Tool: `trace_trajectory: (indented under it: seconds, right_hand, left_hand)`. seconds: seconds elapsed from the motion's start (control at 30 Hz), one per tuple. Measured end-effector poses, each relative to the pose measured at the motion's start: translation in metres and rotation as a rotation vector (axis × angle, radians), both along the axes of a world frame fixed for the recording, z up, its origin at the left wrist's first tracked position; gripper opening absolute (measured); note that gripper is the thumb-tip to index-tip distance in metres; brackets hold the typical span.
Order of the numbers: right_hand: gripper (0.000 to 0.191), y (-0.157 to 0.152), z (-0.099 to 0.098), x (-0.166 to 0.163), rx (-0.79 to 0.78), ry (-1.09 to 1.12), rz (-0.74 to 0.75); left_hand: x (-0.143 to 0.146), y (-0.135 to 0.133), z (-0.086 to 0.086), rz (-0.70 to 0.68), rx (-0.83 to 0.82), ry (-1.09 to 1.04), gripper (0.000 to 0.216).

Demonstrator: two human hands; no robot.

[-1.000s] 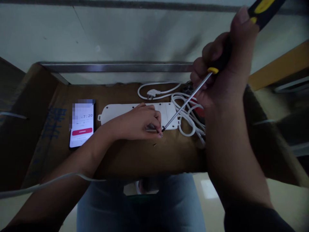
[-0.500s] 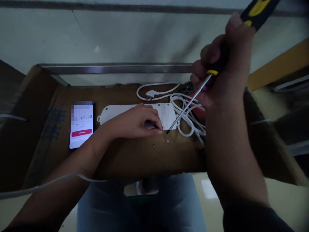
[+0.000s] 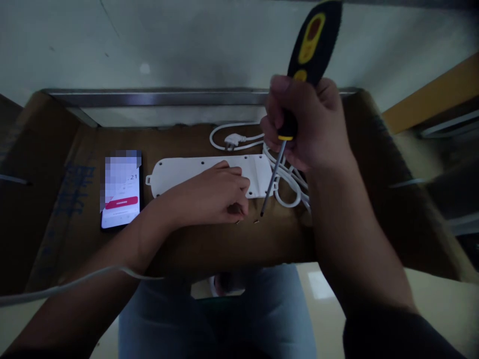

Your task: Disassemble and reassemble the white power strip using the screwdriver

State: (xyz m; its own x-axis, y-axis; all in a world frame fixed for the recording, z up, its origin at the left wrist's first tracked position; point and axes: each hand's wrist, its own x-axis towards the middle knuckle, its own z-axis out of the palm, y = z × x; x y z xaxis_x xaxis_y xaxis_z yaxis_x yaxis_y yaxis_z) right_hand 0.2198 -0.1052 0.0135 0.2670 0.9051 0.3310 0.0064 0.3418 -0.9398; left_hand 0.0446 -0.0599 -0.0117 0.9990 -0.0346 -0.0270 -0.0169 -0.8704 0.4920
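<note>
A white power strip [image 3: 179, 172] lies across the cardboard, its flat side with several screw holes facing up. My left hand [image 3: 220, 192] rests over its near edge, fingers curled and fingertips pinched together; what they hold, if anything, is hidden. Just below those fingertips a small screw [image 3: 238, 222] shows on the cardboard, and a second screw [image 3: 256, 221] lies to its right. Gripped in my right hand [image 3: 310, 119] is a black and yellow screwdriver [image 3: 314, 42], handle up. Its dark tip points down near the second screw, in front of the strip's right end.
Left of the strip lies a lit phone [image 3: 121, 192]. A white plug [image 3: 234, 140] and coiled white cord [image 3: 288, 192] are behind and right. Cardboard walls [image 3: 415, 199] rise at both sides, and a metal rail [image 3: 168, 97] runs behind. A thin white cable [image 3: 82, 279] crosses my left forearm.
My right hand has moved left with the screwdriver, now held more upright, its tip lower beyond the strip's edge. My left fingertips have shifted from the strip's edge down toward the left screw.
</note>
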Motion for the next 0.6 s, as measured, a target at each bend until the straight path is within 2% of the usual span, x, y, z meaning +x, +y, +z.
trace_trajectory:
  seconds: [0.13,0.27,0.43,0.6]
  right_hand:
    - [0.057,0.0024,-0.0063,-0.0013,0.007,-0.079,0.058]
    - [0.057,0.0012,-0.0079,-0.0013,-0.028,-0.061,0.077]
    - [0.056,-0.0020,-0.0083,-0.0020,-0.097,-0.141,0.113]
    - [0.065,-0.0002,-0.0072,-0.0071,-0.039,-0.107,0.062]
  left_hand:
    - [-0.0006,0.0001,0.0012,0.001,0.005,0.004,0.011]
    - [-0.0009,-0.0004,0.0030,0.030,-0.022,-0.014,0.016]
    - [-0.0003,0.0024,0.0013,0.075,-0.084,-0.052,0.020]
    - [-0.0007,0.0059,-0.0006,0.085,-0.157,-0.095,0.024]
